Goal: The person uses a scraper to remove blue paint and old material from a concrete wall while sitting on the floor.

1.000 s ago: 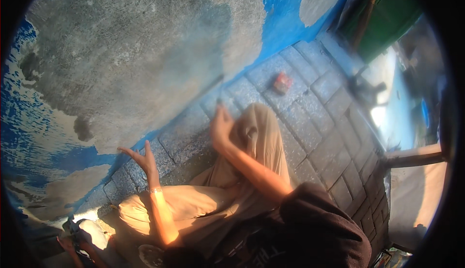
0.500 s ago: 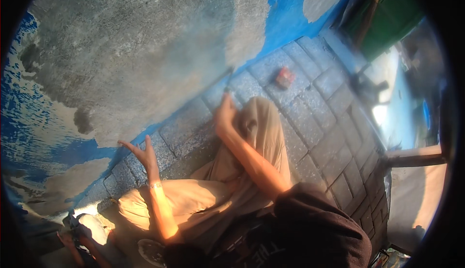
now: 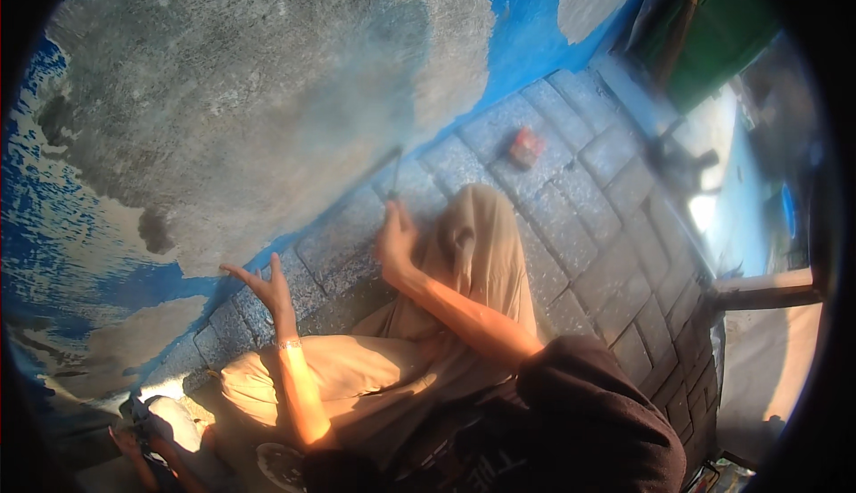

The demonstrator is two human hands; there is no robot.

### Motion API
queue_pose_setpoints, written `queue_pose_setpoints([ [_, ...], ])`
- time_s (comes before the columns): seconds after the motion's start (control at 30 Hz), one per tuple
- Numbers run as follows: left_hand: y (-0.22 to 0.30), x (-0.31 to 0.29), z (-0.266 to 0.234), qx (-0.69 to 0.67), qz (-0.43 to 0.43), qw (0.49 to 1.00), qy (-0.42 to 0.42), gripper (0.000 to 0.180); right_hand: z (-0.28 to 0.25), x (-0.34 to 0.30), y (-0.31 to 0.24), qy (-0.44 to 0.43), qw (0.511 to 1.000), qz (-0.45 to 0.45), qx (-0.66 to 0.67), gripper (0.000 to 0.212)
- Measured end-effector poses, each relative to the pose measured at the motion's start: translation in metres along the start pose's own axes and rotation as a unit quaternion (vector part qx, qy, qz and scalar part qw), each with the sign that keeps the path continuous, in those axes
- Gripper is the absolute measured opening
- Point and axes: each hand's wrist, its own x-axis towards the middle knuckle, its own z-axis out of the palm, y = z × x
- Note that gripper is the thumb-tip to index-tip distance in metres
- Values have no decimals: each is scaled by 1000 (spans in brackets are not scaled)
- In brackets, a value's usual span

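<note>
My right hand [image 3: 395, 242] is closed around the handle of a slim tool [image 3: 396, 172] with a thin shaft and a small dark end. Blur hides the tool's exact kind. Its end points up toward the foot of the wall [image 3: 267, 119], which has bare grey patches among peeling blue paint. Whether tip and wall touch, I cannot tell. Further left, my left hand [image 3: 273, 293] is open, with fingers and thumb spread close to the wall's base. Nothing shows in it.
I sit on grey paving blocks [image 3: 557, 225], knees bent in tan trousers [image 3: 486, 234]. A small red and white packet [image 3: 526, 147] lies ahead on the right. Another person's hands [image 3: 129, 444] show at lower left. A wooden bar [image 3: 767, 288] stands at right.
My right hand and the slim tool have shifted left and slightly toward me along the wall's base. My left hand stays nearly where it was, still spread.
</note>
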Motion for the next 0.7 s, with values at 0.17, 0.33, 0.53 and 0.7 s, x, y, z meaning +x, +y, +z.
queue_pose_setpoints([
  [0.17,1,0,-5,0,-18,1000,-11,103,6,20,-21,58,997,19,52,45],
  [0.33,5,0,-4,-19,-34,999,-10,101,2,2,-4,-7,999,-31,-35,53],
  [0.53,15,-4,-2,-30,-31,999,-17,102,3,21,-18,25,1000,-12,9,65],
  [0.7,9,-1,-4,-5,-20,1000,-1,102,2,8,0,23,1000,-20,-3,58],
])
